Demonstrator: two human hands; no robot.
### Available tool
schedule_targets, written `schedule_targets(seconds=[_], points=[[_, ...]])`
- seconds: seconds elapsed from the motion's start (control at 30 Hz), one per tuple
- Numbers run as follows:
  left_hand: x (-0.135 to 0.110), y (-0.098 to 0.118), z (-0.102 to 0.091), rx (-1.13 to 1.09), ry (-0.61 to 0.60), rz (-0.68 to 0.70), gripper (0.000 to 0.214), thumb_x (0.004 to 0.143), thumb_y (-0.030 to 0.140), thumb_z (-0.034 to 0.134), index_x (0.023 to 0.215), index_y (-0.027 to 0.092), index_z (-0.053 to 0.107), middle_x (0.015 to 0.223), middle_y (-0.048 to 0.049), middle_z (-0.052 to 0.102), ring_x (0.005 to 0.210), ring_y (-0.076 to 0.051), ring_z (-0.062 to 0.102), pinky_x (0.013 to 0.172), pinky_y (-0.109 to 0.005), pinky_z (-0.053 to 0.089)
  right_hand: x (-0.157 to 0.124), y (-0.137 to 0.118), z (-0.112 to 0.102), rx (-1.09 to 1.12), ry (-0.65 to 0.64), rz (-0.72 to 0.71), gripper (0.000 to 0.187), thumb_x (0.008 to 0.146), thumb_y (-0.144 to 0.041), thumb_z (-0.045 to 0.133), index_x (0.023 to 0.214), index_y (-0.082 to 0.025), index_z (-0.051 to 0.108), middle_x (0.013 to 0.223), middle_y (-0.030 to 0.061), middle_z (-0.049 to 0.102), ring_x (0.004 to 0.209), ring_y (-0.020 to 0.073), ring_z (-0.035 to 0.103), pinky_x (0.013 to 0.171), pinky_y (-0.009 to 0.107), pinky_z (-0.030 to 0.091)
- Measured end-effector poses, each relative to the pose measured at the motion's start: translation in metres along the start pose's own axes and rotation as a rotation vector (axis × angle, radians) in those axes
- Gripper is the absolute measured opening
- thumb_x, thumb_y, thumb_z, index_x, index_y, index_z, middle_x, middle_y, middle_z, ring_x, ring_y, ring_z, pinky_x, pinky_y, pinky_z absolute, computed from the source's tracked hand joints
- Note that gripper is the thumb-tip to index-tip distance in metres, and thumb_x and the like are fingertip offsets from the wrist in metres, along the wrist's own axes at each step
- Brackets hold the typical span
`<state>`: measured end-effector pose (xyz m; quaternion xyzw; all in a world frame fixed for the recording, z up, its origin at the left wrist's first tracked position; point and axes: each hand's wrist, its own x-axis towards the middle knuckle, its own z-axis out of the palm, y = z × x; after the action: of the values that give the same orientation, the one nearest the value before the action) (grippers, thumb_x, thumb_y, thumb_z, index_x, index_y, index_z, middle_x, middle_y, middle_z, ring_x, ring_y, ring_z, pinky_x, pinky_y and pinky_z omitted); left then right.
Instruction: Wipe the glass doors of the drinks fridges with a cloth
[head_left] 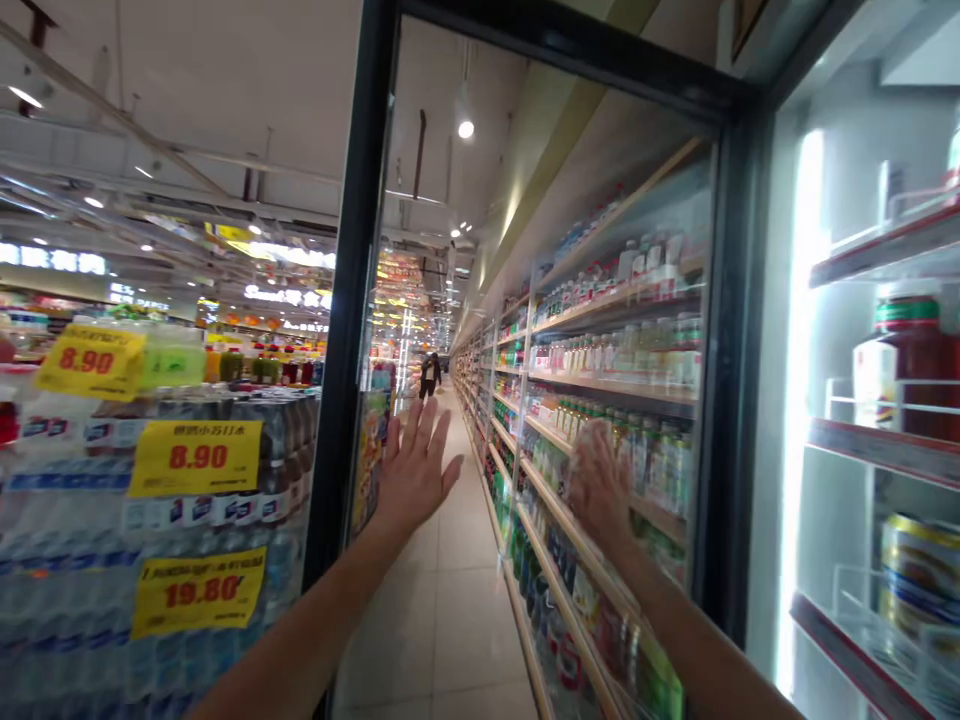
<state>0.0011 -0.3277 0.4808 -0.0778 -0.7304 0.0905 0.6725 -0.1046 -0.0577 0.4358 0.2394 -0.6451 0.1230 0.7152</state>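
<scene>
Glass door (487,480) stands open ahead of you, beside the fridge shelves (877,448). Hands apart: your left hand (417,460) spreads flat at the door, likely bracing it; your right hand (606,495) is blurred, can't tell if it grips anything. Price tags (196,457) face out from stacked bottles (71,570), presumably for easy reading.
</scene>
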Motion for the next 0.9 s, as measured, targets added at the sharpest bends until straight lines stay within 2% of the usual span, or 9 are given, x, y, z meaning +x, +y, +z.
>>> schedule_targets(seconds=[0.13,0.2,0.33,0.4,0.47,0.6,0.67,0.73,0.9], points=[[-0.034,0.005,-0.006,-0.007,-0.064,0.086,0.058,0.088,0.041,0.045,0.139,0.016,0.034,0.146,-0.0123,0.033,0.141,-0.024,0.010,0.114,-0.046,0.012,0.006,0.012,-0.002,-0.046,0.116,0.454,0.055,0.090,-0.027,0.034,0.143,-0.017,0.027,0.148,0.0177,0.027,0.137,0.0283,0.025,0.104,0.055,0.027],[-0.052,0.007,-0.008,-0.011,-0.073,0.142,0.058,0.088,0.042,0.045,0.139,0.017,0.035,0.143,-0.0121,0.037,0.141,-0.022,0.009,0.115,-0.045,0.009,0.002,-0.016,-0.003,0.001,0.067,0.335,0.054,0.089,-0.026,0.036,0.142,-0.017,0.028,0.146,0.0169,0.030,0.138,0.0273,0.024,0.106,0.053,0.025],[-0.063,0.007,-0.008,-0.019,-0.080,0.158,0.061,0.087,0.044,0.047,0.140,0.017,0.033,0.143,-0.0129,0.038,0.141,-0.022,0.009,0.115,-0.044,0.008,-0.020,-0.093,-0.006,0.174,-0.123,-0.246,0.049,0.086,-0.021,0.042,0.135,-0.022,0.041,0.140,0.0081,0.044,0.138,0.0217,0.025,0.112,0.049,0.016],[-0.062,0.006,-0.008,-0.031,-0.105,0.139,0.061,0.087,0.043,0.046,0.141,0.018,0.031,0.144,-0.0117,0.036,0.141,-0.021,0.011,0.115,-0.043,0.009,-0.030,-0.100,-0.006,0.206,-0.156,-0.393,0.046,0.085,-0.021,0.043,0.131,-0.025,0.045,0.136,0.0050,0.048,0.137,0.0195,0.026,0.113,0.048,0.012],[-0.062,0.005,-0.010,-0.044,-0.142,0.119,0.061,0.088,0.042,0.045,0.142,0.020,0.028,0.145,-0.0105,0.034,0.141,-0.021,0.012,0.115,-0.043,0.009,-0.037,-0.075,-0.008,0.138,-0.126,-0.271,0.047,0.085,-0.020,0.042,0.132,-0.024,0.043,0.136,0.0071,0.048,0.136,0.0197,0.027,0.113,0.049,0.011],[-0.071,0.007,-0.012,-0.065,-0.163,0.106,0.067,0.088,0.043,0.044,0.145,0.020,0.017,0.146,-0.0109,0.031,0.141,-0.022,0.012,0.115,-0.044,0.008,-0.046,0.003,-0.016,-0.080,-0.057,0.338,0.055,0.089,-0.026,0.035,0.143,-0.018,0.026,0.146,0.0173,0.031,0.137,0.0256,0.026,0.107,0.056,0.020],[-0.076,0.009,-0.011,-0.065,-0.143,0.082,0.069,0.088,0.043,0.045,0.145,0.021,0.013,0.146,-0.0114,0.032,0.140,-0.023,0.013,0.115,-0.046,0.008,-0.051,0.010,-0.018,-0.110,-0.068,0.507,0.058,0.089,-0.027,0.032,0.145,-0.017,0.019,0.148,0.0188,0.024,0.138,0.0276,0.022,0.105,0.057,0.024],[-0.079,0.011,-0.008,-0.071,-0.126,0.067,0.069,0.089,0.042,0.045,0.145,0.022,0.011,0.145,-0.0114,0.033,0.140,-0.023,0.014,0.114,-0.047,0.008,-0.056,-0.010,-0.019,-0.078,-0.086,0.423,0.058,0.089,-0.025,0.034,0.145,-0.018,0.019,0.149,0.0176,0.024,0.139,0.0270,0.019,0.105,0.055,0.024],[-0.079,0.010,-0.006,-0.081,-0.118,0.065,0.069,0.088,0.040,0.047,0.145,0.023,0.013,0.145,-0.0112,0.033,0.139,-0.025,0.019,0.114,-0.048,0.008,-0.071,-0.071,-0.022,0.125,-0.243,-0.175,0.054,0.083,-0.018,0.045,0.137,-0.025,0.038,0.141,0.0081,0.042,0.138,0.0224,0.023,0.112,0.048,0.015]])
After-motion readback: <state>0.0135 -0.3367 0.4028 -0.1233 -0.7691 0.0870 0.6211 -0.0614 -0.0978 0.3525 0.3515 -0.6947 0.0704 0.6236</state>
